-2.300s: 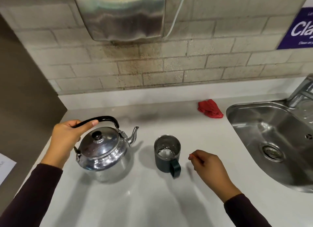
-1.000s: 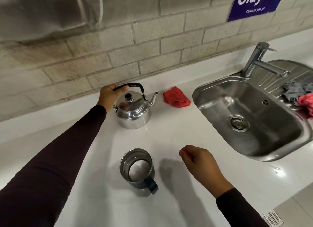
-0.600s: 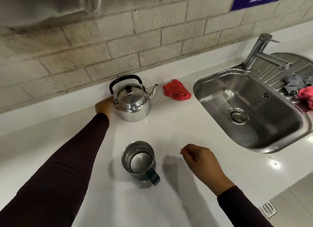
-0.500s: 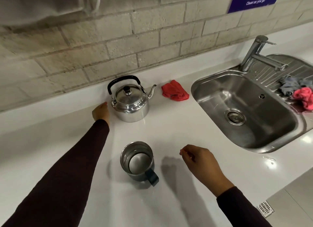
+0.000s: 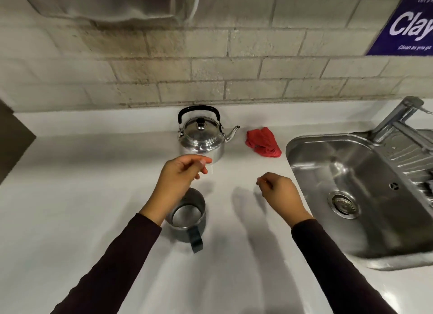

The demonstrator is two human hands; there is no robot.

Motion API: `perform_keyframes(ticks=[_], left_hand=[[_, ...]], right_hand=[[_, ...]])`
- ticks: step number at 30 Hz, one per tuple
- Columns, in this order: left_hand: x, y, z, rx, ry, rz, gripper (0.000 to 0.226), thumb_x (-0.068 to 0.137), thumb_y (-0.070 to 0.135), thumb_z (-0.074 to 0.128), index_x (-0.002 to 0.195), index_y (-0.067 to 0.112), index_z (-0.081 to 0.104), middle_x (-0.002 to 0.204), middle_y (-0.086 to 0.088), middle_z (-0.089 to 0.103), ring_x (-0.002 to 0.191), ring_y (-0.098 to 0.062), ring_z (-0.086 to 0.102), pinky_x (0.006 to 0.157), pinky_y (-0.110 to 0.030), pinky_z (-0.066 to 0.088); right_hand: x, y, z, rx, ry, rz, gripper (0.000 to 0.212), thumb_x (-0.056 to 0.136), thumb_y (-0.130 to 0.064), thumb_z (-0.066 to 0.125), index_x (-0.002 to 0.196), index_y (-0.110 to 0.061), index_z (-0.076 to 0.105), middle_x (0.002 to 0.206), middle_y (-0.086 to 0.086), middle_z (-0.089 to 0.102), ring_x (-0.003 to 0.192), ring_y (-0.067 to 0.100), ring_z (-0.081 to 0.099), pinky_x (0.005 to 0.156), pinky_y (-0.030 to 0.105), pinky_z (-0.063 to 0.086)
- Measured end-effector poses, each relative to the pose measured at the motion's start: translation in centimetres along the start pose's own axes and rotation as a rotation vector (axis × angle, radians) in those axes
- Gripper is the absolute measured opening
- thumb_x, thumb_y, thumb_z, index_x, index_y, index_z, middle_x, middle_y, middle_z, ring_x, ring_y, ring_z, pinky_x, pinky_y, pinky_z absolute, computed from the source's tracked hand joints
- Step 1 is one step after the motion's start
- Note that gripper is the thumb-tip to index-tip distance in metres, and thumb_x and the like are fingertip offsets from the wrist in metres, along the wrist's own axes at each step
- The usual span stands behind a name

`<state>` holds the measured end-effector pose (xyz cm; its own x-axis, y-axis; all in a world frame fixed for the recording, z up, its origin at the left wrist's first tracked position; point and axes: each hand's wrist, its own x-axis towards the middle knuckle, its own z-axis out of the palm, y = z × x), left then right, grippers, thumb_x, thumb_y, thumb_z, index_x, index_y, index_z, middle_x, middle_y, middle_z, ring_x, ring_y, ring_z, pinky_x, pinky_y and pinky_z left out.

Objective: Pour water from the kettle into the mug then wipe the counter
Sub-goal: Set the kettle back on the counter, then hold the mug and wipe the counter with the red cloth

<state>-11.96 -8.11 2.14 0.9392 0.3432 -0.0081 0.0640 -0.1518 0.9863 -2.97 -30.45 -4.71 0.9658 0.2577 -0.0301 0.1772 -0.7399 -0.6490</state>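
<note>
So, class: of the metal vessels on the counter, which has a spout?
The kettle by the wall: curved spout, black handle. The mug has none.

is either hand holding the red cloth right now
No, the red cloth lies on the counter beside the kettle, while the left hand and right hand are both empty.

A polished steel kettle point(image 5: 201, 138) stands upright at the back of the white counter point(image 5: 93, 196), black handle raised, lid on, spout pointing right toward a crumpled red cloth point(image 5: 263, 142) just beside it. Nearer the front, a dark mug point(image 5: 187, 220) with a steel interior sits upright, handle facing the camera, partly hidden behind a wrist.
</note>
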Motion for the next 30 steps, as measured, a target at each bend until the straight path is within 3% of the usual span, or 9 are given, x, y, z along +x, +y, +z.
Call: perform_keyframes(ticks=[6,10,14,16,18,20,22,24,30], left_hand=[[-2.6,1.2,6.4,-0.072,0.086,-0.071,0.021,0.089,0.017,0.055,0.08,0.026,0.072,0.057,0.012,0.065,0.052,-0.002,0.05,0.059,-0.013,0.042],[-4.4,2.1,9.4,-0.065,0.161,-0.102,0.02,0.09,0.015,0.054,0.084,0.02,0.072,0.062,0.008,0.064,0.052,-0.001,0.05,0.058,-0.011,0.043],[-5.9,2.4,10.1,-0.042,0.232,-0.137,0.024,0.09,0.016,0.054,0.078,0.029,0.07,0.055,0.015,0.065,0.053,0.002,0.053,0.057,-0.009,0.043],[-6.6,2.8,10.0,-0.015,0.295,-0.147,0.023,0.09,0.015,0.054,0.079,0.026,0.07,0.053,0.017,0.064,0.052,0.003,0.054,0.056,-0.007,0.043],[-7.4,2.9,9.5,0.009,0.354,-0.148,0.02,0.09,0.014,0.054,0.083,0.02,0.071,0.051,0.017,0.063,0.051,0.004,0.054,0.056,-0.006,0.042],[-8.3,2.6,8.7,0.031,0.409,-0.142,0.02,0.09,0.016,0.053,0.085,0.02,0.072,0.053,0.016,0.062,0.052,0.003,0.053,0.058,-0.006,0.042],[-9.2,1.9,7.8,0.037,0.47,-0.141,0.02,0.09,0.018,0.053,0.086,0.022,0.073,0.058,0.013,0.063,0.054,0.002,0.052,0.061,-0.008,0.043],[-10.2,1.0,6.7,0.011,0.529,-0.129,0.021,0.09,0.015,0.053,0.084,0.02,0.073,0.06,0.009,0.063,0.055,0.002,0.051,0.062,-0.009,0.044],[-12.5,-2.3,3.8,0.001,0.602,-0.176,0.027,0.09,0.011,0.051,0.074,0.018,0.071,0.057,0.007,0.065,0.055,-0.001,0.054,0.058,-0.011,0.044]], right_hand=[[8.6,2.7,-2.0,-0.106,-0.018,-0.123,0.02,0.089,-0.013,0.055,0.085,0.002,0.067,0.081,0.026,0.069,0.076,0.04,0.063,0.061,0.031,0.04],[13.3,4.0,-2.1,-0.091,-0.131,-0.184,0.022,0.091,-0.021,0.052,0.103,-0.012,0.068,0.113,0.011,0.066,0.093,0.028,0.065,0.077,0.032,0.049],[15.3,5.0,-1.4,0.007,-0.107,-0.206,0.007,0.088,-0.023,0.058,0.085,-0.03,0.058,0.113,0.01,0.062,0.099,0.03,0.063,0.087,0.035,0.056],[15.6,5.4,-0.9,-0.057,-0.157,-0.238,0.005,0.081,-0.04,0.052,0.077,-0.04,0.05,0.117,0.012,0.064,0.104,0.029,0.062,0.093,0.035,0.053],[15.1,5.3,-0.8,-0.051,-0.122,-0.227,0.008,0.08,-0.032,0.053,0.078,-0.038,0.047,0.118,0.009,0.063,0.103,0.025,0.064,0.085,0.027,0.055],[13.9,5.2,-0.2,0.04,-0.074,-0.222,0.023,0.081,-0.01,0.061,0.077,-0.03,0.05,0.115,0.006,0.062,0.095,0.023,0.065,0.074,0.026,0.057],[12.2,5.6,0.5,-0.005,-0.066,-0.145,0.014,0.077,-0.015,0.069,0.075,-0.019,0.056,0.098,0.012,0.067,0.088,0.034,0.064,0.079,0.042,0.055],[9.9,6.2,1.5,-0.079,-0.06,-0.133,0.015,0.075,-0.023,0.072,0.079,-0.011,0.063,0.085,0.015,0.069,0.083,0.039,0.062,0.08,0.046,0.052],[-0.4,6.8,4.9,-0.106,-0.011,-0.341,0.009,0.073,-0.013,0.069,0.07,-0.012,0.061,0.077,0.008,0.064,0.073,0.033,0.058,0.067,0.031,0.035]])
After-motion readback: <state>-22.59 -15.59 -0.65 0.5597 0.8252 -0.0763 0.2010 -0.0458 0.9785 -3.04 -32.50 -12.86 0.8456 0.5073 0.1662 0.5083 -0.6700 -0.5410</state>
